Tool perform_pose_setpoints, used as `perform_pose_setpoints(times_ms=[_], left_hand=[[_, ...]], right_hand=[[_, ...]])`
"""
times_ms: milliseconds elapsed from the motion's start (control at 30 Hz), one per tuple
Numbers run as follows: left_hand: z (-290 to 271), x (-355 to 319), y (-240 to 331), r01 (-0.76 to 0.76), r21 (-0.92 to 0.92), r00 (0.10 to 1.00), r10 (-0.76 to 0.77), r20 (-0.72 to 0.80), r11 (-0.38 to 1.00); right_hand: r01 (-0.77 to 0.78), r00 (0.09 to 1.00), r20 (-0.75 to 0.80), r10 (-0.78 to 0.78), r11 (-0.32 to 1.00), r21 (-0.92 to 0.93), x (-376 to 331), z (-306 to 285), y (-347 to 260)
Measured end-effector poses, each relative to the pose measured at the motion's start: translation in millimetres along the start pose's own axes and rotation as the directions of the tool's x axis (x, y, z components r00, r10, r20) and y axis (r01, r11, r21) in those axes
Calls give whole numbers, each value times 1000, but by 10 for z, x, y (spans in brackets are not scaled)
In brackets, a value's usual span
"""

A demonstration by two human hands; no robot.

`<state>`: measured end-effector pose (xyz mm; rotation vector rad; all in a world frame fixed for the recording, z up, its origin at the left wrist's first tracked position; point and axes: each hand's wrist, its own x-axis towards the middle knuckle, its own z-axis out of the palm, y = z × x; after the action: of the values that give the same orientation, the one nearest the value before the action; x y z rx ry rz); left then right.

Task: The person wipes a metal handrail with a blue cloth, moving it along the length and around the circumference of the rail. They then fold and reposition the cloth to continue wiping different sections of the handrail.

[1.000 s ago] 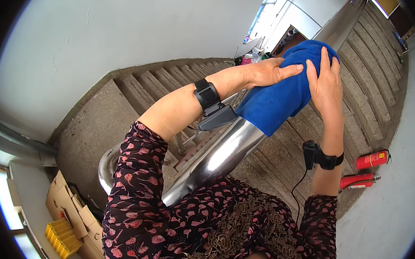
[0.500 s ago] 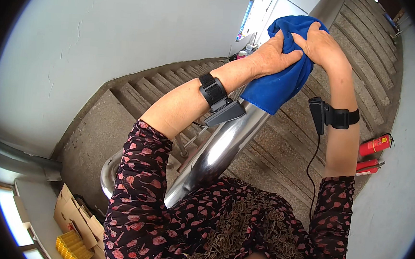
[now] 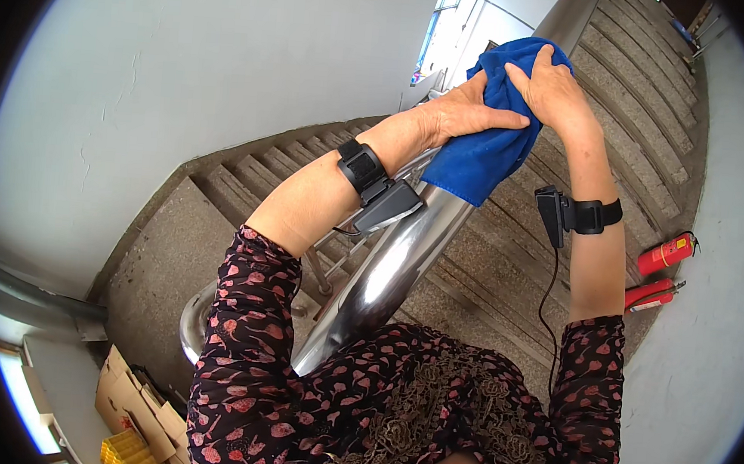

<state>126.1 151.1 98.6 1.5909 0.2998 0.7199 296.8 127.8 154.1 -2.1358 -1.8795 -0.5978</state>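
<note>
From far off I see the blue cloth (image 3: 482, 162) at 2 o'clock, wrapped on the shiny rail (image 3: 387, 267) | my left grip (image 3: 465, 113) curls round it, thumb pressing | my right grip (image 3: 558, 98) bends over it, holding too | red fire extinguishers (image 3: 665, 253) at 3 o'clock

A stairwell, this was: speckled grey-brown steps (image 3: 647, 122) flanked a shiny round metal handrail (image 3: 386, 276), and two red cylindrical fire extinguishers (image 3: 666, 253) sat beside the pale wall (image 3: 705, 341)!
</note>
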Motion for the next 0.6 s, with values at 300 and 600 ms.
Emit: perform_pose_setpoints(times_ms=[300, 600], left_hand=[[35, 136, -62, 94, 256, 992, -70, -104, 962], [86, 54, -80, 76, 104, 992, -65, -110, 992]], right_hand=[[-20, 999, -25, 20, 1000, 8, -34, 31, 16], [-75, 997, -11, 75, 997, 12, -85, 5, -52]])
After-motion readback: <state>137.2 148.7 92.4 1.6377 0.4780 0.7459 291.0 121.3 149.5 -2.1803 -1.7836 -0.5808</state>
